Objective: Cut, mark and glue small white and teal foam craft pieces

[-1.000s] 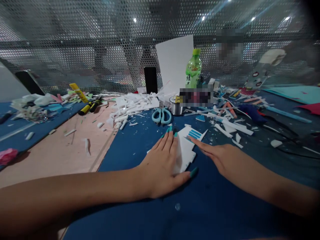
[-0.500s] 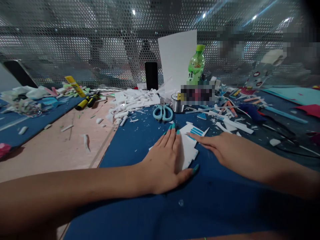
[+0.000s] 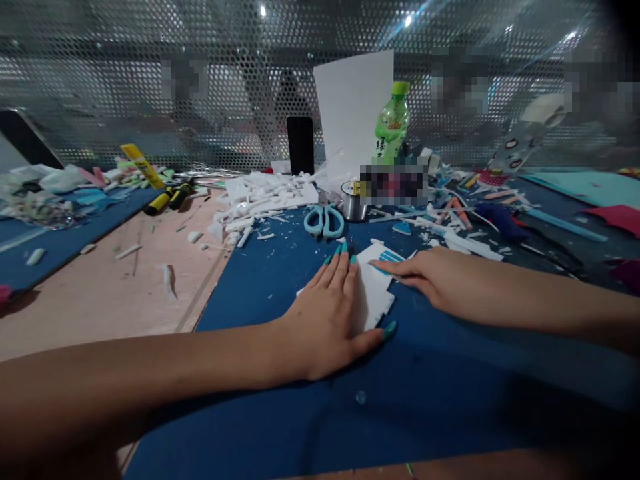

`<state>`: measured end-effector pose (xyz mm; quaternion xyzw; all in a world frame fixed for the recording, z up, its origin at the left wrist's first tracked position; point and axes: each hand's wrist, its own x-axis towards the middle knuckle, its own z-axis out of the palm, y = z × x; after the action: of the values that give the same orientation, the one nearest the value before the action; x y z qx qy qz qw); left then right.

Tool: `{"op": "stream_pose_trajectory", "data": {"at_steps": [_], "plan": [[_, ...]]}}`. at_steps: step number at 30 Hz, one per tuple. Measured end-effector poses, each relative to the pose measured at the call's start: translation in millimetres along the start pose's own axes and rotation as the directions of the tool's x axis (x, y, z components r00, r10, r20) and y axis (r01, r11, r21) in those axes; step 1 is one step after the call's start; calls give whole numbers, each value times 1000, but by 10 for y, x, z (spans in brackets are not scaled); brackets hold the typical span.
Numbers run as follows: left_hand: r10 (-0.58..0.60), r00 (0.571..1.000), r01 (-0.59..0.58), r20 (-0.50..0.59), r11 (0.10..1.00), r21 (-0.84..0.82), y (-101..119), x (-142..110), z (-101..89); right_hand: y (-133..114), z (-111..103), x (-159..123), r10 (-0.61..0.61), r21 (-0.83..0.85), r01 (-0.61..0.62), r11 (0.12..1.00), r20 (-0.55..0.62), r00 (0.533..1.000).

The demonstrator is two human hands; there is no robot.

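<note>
My left hand (image 3: 323, 310) lies flat with its fingers stretched out, pressing on a white cut piece of board (image 3: 373, 297) with a stepped right edge. Its fingertips point away from me and its thumb reaches past the board onto the blue mat. My right hand (image 3: 423, 277) is closed over the board's upper right part, its index finger stretched along the surface. What its fingers hold, if anything, I cannot make out. Beside that finger, narrow blue stripes (image 3: 391, 255) show on the board. Just beyond my left fingertips lie light-blue-handled scissors (image 3: 324, 223).
White scraps (image 3: 270, 193) heap up behind the mat (image 3: 260, 287). Near them stand a wire spool (image 3: 354, 203), a green bottle (image 3: 393, 127) and a dark phone (image 3: 301, 147). A glue gun (image 3: 500, 223) with its cord lies right. Yellow-black markers (image 3: 160, 200) sit at left. A perforated metal screen (image 3: 225, 100) rises behind.
My right hand has shifted slightly and its forearm has swung up, covering more of the blue stripes. My left hand stays flat on the board. The view has tilted a little.
</note>
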<state>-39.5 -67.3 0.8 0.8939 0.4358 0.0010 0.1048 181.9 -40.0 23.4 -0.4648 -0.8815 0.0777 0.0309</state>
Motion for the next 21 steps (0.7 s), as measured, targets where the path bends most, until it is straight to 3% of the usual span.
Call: {"op": "stream_pose_trajectory", "data": {"at_steps": [3, 9, 16, 21], "plan": [[-1, 1000, 1, -5, 1000, 3, -2, 2, 9, 28, -42, 34, -21, 30, 18, 999, 94, 995], [1, 1000, -1, -9, 1000, 1, -12, -5, 24, 8, -75, 30, -36, 173, 11, 985, 142, 989], [9, 1000, -9, -19, 1000, -2, -10, 0, 19, -11, -111, -41, -14, 218, -23, 976, 166, 986], [10, 1000, -10, -17, 1000, -7, -4, 5, 5, -108, -167, -100, 27, 148, -43, 988, 105, 994]]}}
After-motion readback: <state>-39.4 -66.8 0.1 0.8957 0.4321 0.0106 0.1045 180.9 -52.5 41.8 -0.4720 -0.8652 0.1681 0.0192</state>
